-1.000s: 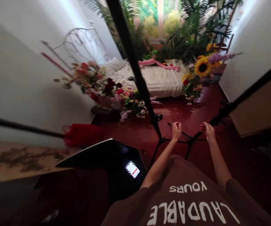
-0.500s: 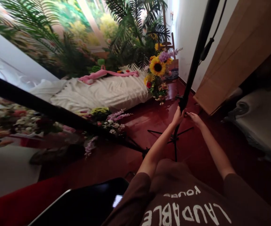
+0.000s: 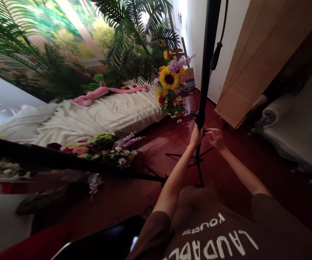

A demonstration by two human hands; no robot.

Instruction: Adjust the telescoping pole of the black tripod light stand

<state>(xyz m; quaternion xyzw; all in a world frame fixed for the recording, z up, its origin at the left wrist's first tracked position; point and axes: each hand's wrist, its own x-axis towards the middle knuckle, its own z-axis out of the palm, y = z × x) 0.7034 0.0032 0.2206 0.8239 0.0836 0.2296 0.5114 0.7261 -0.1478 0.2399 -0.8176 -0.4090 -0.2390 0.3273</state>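
A black light stand (image 3: 206,79) rises in front of me, its tripod legs (image 3: 198,169) spread on the red floor. My left hand (image 3: 196,135) is wrapped round the stand's pole, below a dark clamp collar (image 3: 198,116). Just right of the pole, my right hand (image 3: 214,138) has its fingers pinched on a small dark knob (image 3: 205,132) that juts from the stand. A black cable with an inline switch (image 3: 215,56) hangs alongside the upper pole.
Another black stand pole (image 3: 90,164) slants across the left. A white-draped bed (image 3: 107,115) bears a pink plush toy (image 3: 90,95). Sunflowers (image 3: 169,79) stand by its corner. At right are a brown board (image 3: 242,83) and a pale sofa (image 3: 296,115). A black-screened device (image 3: 101,242) sits low left.
My right hand has come closer to the stand, its fingers now bunched at the knob. The left hand keeps its hold. The view has shifted, and the stand looks more upright.
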